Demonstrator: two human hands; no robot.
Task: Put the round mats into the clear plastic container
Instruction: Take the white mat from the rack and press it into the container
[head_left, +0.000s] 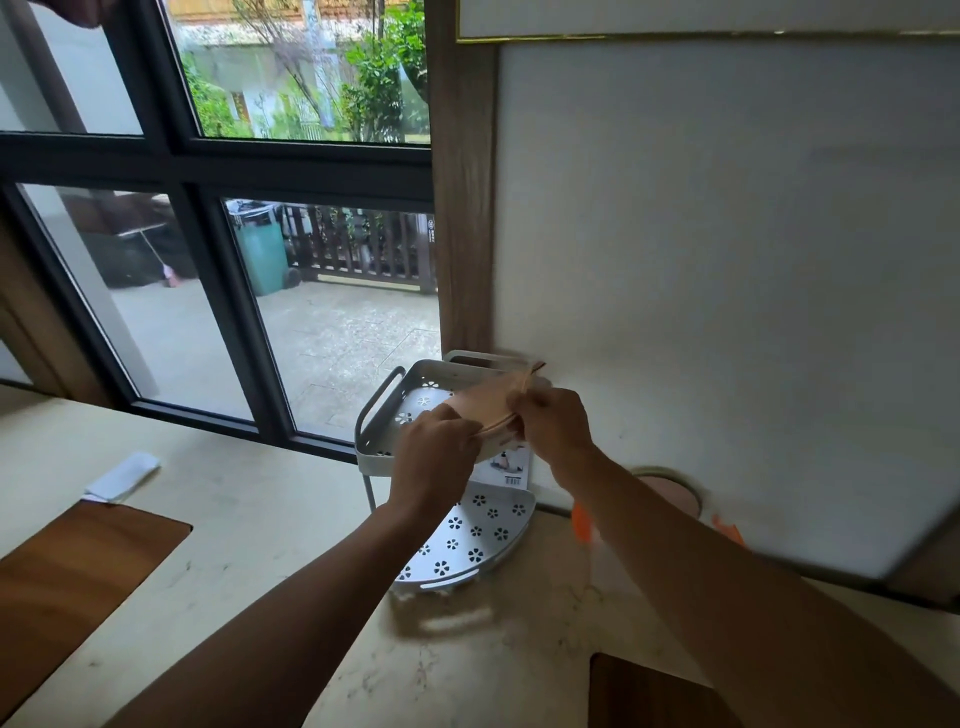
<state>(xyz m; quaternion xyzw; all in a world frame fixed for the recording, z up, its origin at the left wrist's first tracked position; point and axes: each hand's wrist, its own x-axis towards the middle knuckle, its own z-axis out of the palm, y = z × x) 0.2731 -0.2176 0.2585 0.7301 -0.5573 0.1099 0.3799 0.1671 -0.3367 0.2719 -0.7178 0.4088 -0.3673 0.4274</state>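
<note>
Both hands hold a thin stack of pale pink round mats (496, 400) over the upper tier of a white two-tier corner rack (387, 410). My left hand (434, 457) grips the stack's near left edge. My right hand (553, 423) pinches its right side. The mats are tilted and blurred, seen nearly edge-on. Another pinkish round shape (675, 493) shows behind my right forearm against the wall; it may sit inside a clear container with orange clips (582, 522), but blur and the arm hide most of it.
The rack's lower tier (483, 525) has flower-shaped holes and stands in the corner of a beige stone counter (249, 519). A wooden board (67, 571) lies at left, a folded white cloth (124, 475) beyond it. A dark wooden inset (654, 696) is near bottom right. A window fills the left.
</note>
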